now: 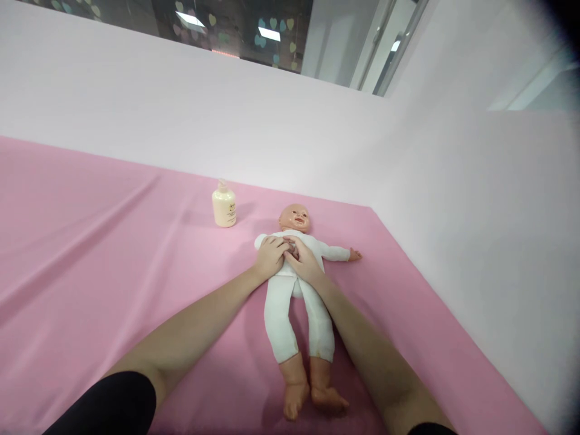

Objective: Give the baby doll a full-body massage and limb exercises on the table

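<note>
The doll (296, 289) lies face up on the pink sheet (181, 314), right of centre, head far, feet near. The left hand (272, 254) and right hand (304, 260) lie over its trunk, fingertips meeting mid-chest; their fingers are extended and laid on, not visibly clamped. What shows between them is too small to tell. The trunk and white-clad limbs look padded and soft, the glossy head, hands and feet stiffer and perhaps slippery. It is probably light; the trunk seems the best hold, with support under the head. Far left of it, the bottle (225, 208) stands upright, pale cream-coloured; its fill level cannot be told.
</note>
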